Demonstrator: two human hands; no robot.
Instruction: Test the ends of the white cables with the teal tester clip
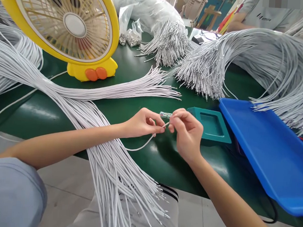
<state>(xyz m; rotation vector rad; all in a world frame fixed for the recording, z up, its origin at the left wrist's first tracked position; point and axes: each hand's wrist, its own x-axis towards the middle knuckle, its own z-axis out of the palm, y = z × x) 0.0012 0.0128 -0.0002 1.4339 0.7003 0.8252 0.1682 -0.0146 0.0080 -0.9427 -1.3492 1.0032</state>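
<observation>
My left hand pinches a single white cable close to its end, and the cable loops down below the fingers. Facing it, my right hand has thumb and forefinger closed at the cable's tip; whether a small part is also between them is hidden. Just behind the fingertips shows a small clear piece, partly covered by my right hand. A bundle of white cables passes under my left forearm and hangs over the table edge onto my lap. Another bunch of cable ends lies beyond my left hand.
A teal box and a blue tray stand to the right. At the back left is a yellow fan. Thick cable bundles and small plastic bags lie farther back. A person sits across the green table.
</observation>
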